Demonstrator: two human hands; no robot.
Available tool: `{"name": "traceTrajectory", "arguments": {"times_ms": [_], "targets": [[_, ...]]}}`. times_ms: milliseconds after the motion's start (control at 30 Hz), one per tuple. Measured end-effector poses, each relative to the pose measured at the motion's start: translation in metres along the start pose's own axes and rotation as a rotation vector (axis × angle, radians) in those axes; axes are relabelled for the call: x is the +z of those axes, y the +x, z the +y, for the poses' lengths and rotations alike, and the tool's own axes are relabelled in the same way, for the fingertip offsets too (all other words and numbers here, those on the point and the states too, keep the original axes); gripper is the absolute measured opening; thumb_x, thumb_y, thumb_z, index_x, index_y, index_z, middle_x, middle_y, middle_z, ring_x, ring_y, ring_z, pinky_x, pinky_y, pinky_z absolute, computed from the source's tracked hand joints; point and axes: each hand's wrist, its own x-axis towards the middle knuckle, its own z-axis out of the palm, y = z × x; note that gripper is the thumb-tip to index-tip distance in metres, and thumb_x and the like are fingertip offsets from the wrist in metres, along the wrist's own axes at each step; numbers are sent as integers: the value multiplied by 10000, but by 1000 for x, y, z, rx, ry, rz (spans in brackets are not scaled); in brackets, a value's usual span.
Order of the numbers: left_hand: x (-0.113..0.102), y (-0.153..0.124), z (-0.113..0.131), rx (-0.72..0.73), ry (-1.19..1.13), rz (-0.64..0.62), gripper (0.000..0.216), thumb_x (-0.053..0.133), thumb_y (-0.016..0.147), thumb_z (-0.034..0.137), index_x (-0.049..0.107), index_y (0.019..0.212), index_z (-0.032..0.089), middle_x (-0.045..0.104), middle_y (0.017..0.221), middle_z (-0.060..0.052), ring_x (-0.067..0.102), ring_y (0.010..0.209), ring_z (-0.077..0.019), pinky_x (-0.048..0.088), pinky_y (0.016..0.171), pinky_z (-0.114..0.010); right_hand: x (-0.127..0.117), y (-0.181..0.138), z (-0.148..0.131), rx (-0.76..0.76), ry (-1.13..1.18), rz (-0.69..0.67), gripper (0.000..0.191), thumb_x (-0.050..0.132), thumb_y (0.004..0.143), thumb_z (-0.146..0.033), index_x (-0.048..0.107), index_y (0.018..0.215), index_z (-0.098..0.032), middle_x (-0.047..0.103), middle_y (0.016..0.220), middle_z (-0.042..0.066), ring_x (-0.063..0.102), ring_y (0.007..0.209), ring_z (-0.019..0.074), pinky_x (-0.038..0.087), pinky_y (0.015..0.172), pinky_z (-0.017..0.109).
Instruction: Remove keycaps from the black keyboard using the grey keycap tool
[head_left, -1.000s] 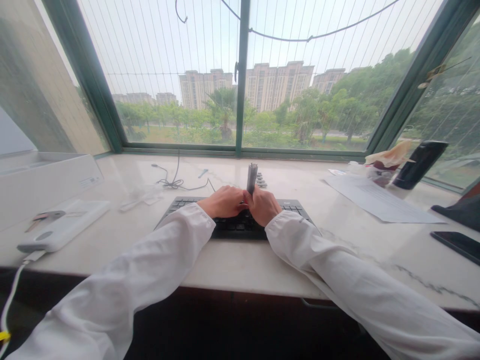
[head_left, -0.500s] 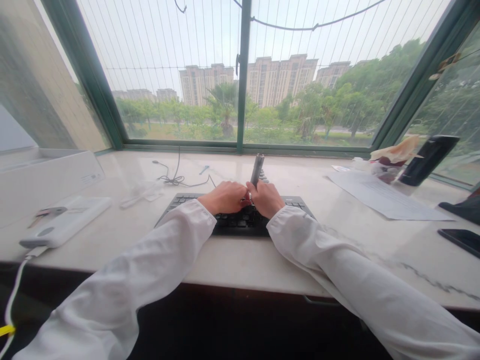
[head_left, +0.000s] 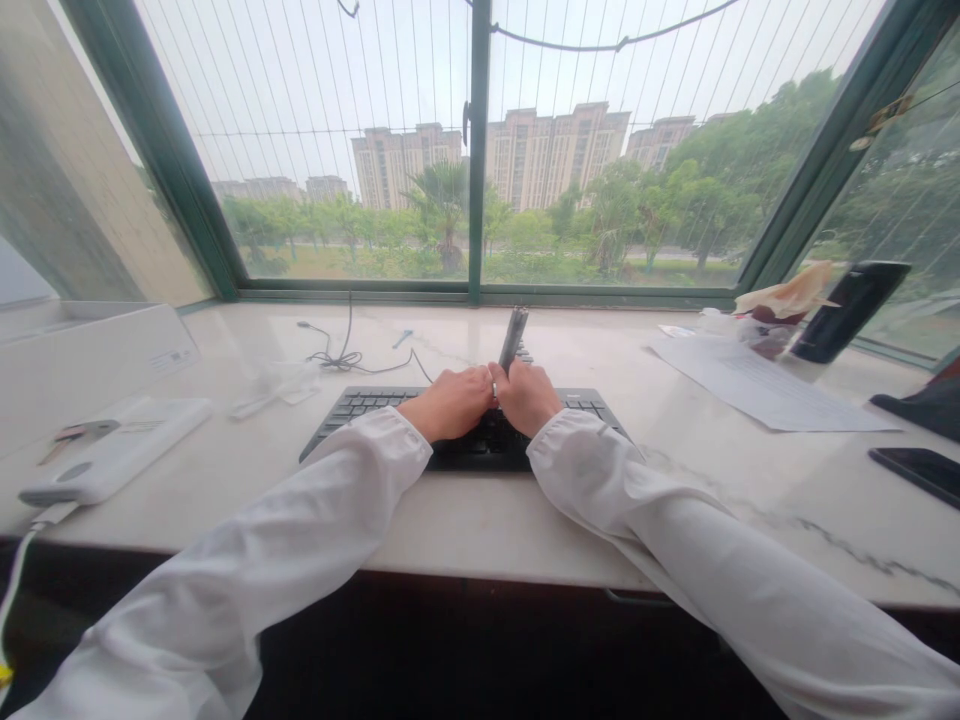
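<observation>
A black keyboard (head_left: 360,408) lies flat in the middle of the pale marble counter (head_left: 465,520). Both my hands rest over its centre keys, knuckles touching. My right hand (head_left: 529,396) is closed round a slim grey tool (head_left: 514,338) that sticks up and leans a little to the right. My left hand (head_left: 454,402) is curled against the tool's lower end, fingers pinched; what it holds is hidden. Several loose black keys (head_left: 524,354) lie on the counter just behind the tool.
At the left lie a white box (head_left: 82,360), a white power bank (head_left: 112,452) with keys on it, and a tangled black cable (head_left: 337,358). Paper sheets (head_left: 757,390), a black bottle (head_left: 847,312) and a dark phone (head_left: 915,468) lie at the right. Barred windows stand behind.
The grey tool has tilted from nearly upright to leaning right. My hands stay pressed together over the keyboard; the view has shifted slightly.
</observation>
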Motion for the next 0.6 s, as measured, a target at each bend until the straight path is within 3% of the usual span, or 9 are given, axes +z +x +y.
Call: {"name": "traceTrajectory", "arguments": {"times_ms": [333, 467, 600], "targets": [[-8, -1, -1, -3, -8, -32, 331, 424, 853, 132, 524, 1167, 100, 565, 1205, -191, 584, 1084, -279, 537, 713, -345, 1, -3, 0, -42, 7, 46, 474, 268, 971, -450, 594, 1046, -113, 687, 1038, 197, 633, 1022, 307, 429, 830, 345], [-9, -1, -6, -17, -59, 2, 226, 416, 893, 196, 576, 1033, 121, 630, 1063, -145, 637, 965, -256, 532, 700, -332, -1, -4, -1, -90, 3, 65, 429, 309, 961, -434, 597, 1033, -124, 698, 1011, 182, 641, 1000, 304, 436, 811, 341], [-9, 0, -13, -31, -126, 25, 230, 444, 913, 306, 612, 980, 165, 662, 1027, -99, 646, 965, -234, 515, 757, -314, -2, -1, 1, -18, 112, 16, 449, 313, 959, -458, 623, 991, -134, 703, 998, 169, 669, 914, 258, 465, 755, 306]]}}
